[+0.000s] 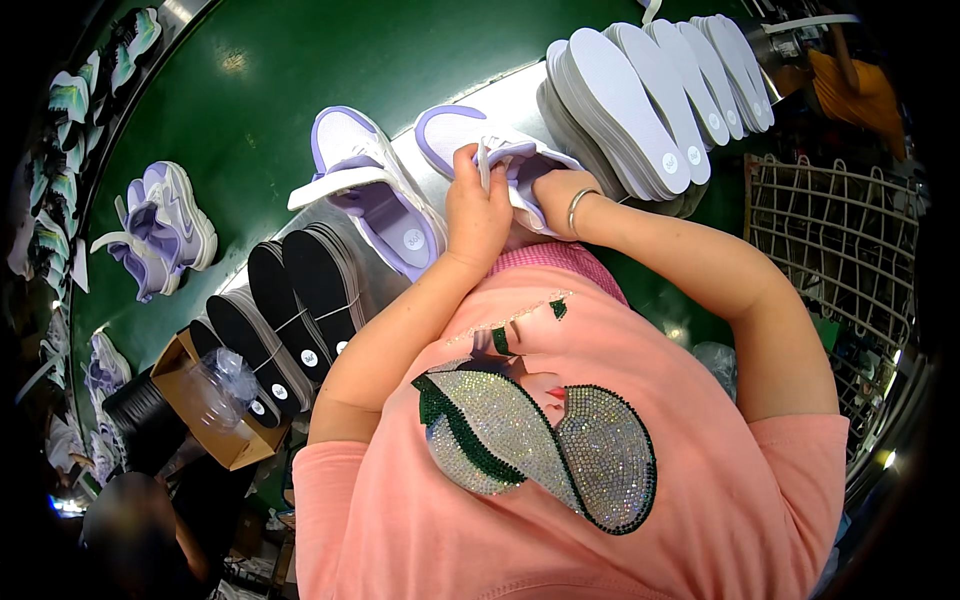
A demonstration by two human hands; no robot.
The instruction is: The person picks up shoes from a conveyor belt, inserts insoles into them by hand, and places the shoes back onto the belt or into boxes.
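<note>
Apparently to keep its mouth open, the white-and-lilac shoe (450, 130) is grasped by its tongue and collar in the left hand (476, 212), close in front of the body, toe pointing far left. The right hand (565, 197) reaches inside; its fingers are hidden, so I can't tell whether they clench anything. Just left lies a matching shoe (368, 172), tongue folded out, baring its lilac insole (395, 222). White insoles (622, 112) lie stacked to the right, black insoles (318, 272) to the left, probably for easy reach on the green table (265, 95).
</note>
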